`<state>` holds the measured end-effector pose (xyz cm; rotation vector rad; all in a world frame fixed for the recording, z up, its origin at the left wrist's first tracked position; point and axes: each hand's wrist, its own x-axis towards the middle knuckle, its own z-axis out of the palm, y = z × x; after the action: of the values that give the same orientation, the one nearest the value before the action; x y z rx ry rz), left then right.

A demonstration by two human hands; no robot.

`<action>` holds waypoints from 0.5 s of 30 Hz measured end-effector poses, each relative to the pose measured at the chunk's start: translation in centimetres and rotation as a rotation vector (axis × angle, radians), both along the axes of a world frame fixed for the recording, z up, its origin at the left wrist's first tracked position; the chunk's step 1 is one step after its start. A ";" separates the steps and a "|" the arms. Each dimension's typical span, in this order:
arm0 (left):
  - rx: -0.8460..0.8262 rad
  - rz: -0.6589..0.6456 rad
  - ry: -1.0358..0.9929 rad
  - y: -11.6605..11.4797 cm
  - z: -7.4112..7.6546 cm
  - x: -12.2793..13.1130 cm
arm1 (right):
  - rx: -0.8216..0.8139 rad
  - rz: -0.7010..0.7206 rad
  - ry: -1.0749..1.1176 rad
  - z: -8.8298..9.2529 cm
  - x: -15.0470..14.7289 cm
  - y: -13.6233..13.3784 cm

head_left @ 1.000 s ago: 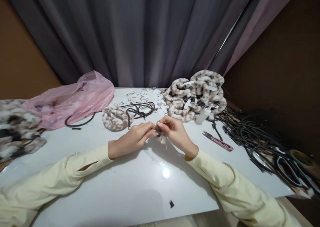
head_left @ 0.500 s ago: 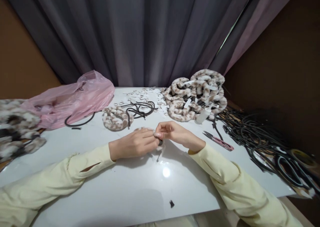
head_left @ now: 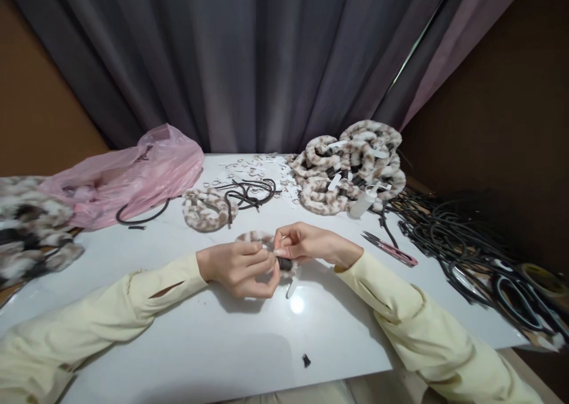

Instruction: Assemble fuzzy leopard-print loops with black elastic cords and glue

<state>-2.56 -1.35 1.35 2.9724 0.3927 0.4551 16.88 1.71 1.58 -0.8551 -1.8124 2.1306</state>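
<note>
Both my hands meet at the middle of the white table [head_left: 213, 345]. My left hand [head_left: 237, 268] is closed around a fuzzy brown-and-cream headband [head_left: 255, 237], whose arc shows just behind my fingers. My right hand [head_left: 306, 244] pinches the headband's dark end [head_left: 284, 264] between thumb and fingertips. A small white strip [head_left: 292, 287] hangs from that end onto the table.
A pink plastic bag [head_left: 128, 176] lies at the back left, one fuzzy headband [head_left: 207, 207] and black bands [head_left: 249, 192] behind my hands, a pile of fuzzy headbands [head_left: 351, 167] at the back right. Pink snips [head_left: 391, 250] and a heap of black headbands [head_left: 471, 244] lie right. A dark scrap [head_left: 306, 361] sits near the front edge.
Both hands have come nearer to me and lower on the table. The headband has turned, so its fuzzy arc now shows behind my left hand.
</note>
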 end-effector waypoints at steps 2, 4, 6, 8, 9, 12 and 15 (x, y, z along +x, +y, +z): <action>-0.055 0.014 0.009 -0.1 0.1 -0.1 | -0.080 0.044 0.016 0.0 0.1 0.1; -0.088 -0.014 -0.016 -0.2 0.2 -0.1 | -0.141 0.082 0.030 -0.1 0.2 0.2; -0.121 -0.057 -0.067 -0.2 0.2 -0.1 | -0.197 0.125 0.032 -0.2 0.3 0.2; -0.176 -0.073 -0.078 -0.2 0.3 0.0 | -0.235 0.159 0.026 -0.3 0.3 0.2; -0.211 -0.067 -0.051 -0.2 0.3 0.0 | -0.249 0.175 0.020 -0.3 0.4 0.2; -0.327 -0.026 0.083 -0.2 0.4 0.0 | -0.287 0.222 -0.004 -0.3 0.4 0.2; -0.400 -0.029 0.087 -0.2 0.7 0.1 | -0.310 0.299 -0.015 -0.3 0.5 0.3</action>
<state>-2.50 -1.59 2.03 2.6101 0.3945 0.2136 17.37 2.06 1.30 -0.6967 -1.7353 2.6506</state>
